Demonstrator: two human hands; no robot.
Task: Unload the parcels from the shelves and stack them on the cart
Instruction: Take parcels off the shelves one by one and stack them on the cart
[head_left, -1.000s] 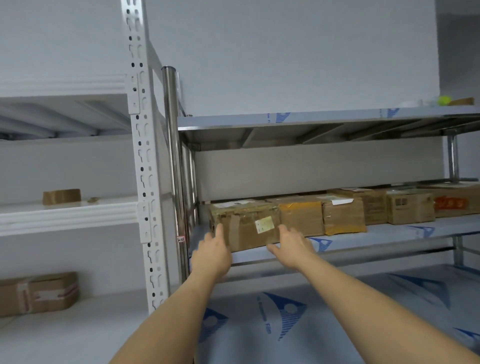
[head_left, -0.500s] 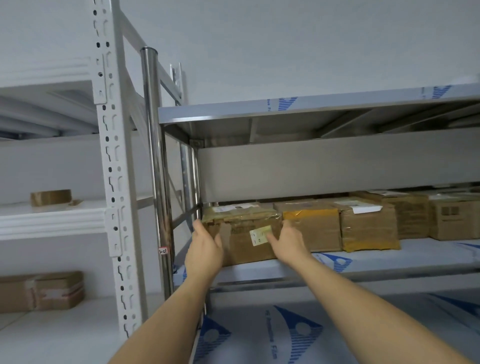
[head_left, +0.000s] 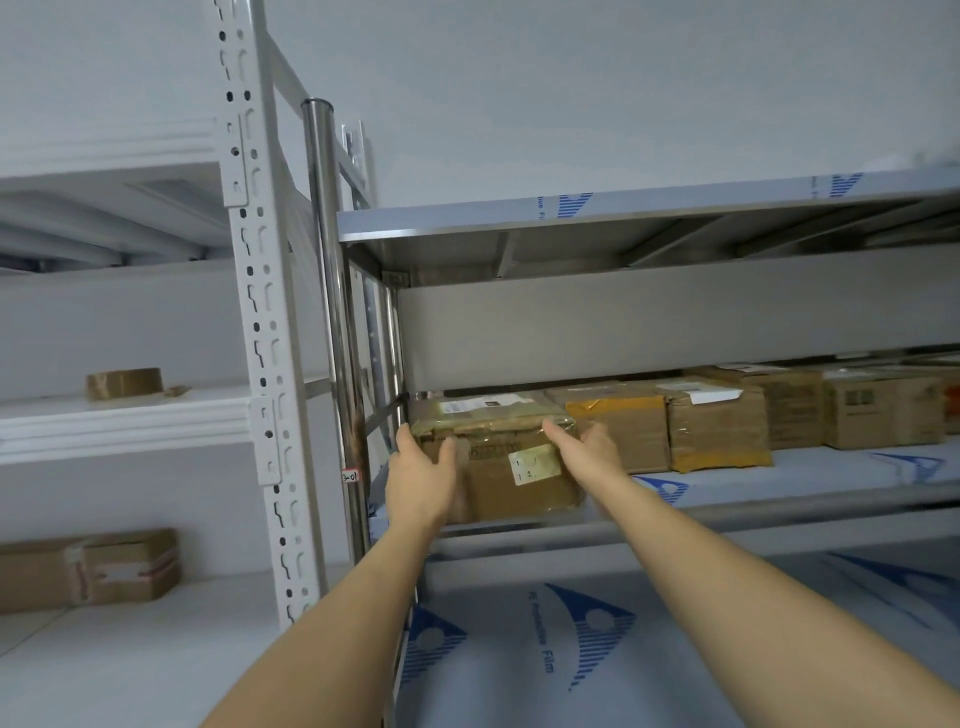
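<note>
A brown cardboard parcel (head_left: 519, 483) wrapped in clear tape, with a pale label on its front, stands at the left end of the steel shelf (head_left: 810, 480). My left hand (head_left: 421, 478) holds its left front corner, fingers along the side and thumb on the front. At the parcel's right top corner my right hand (head_left: 589, 452) grips it, fingers slipped between it and the neighbouring parcel (head_left: 631, 431). More parcels (head_left: 722, 426) stand in a row to the right. No cart is in view.
A steel upright (head_left: 335, 312) and a white perforated post (head_left: 260, 322) stand just left of the parcel. The white rack on the left carries a tape roll (head_left: 124, 383) and, one level down, a taped box (head_left: 124, 569). A film-covered steel shelf (head_left: 649, 649) lies below my arms.
Both hands reached forward from in front of the shelf and closed on the two sides of the leftmost parcel. The view has moved closer and tilted upward.
</note>
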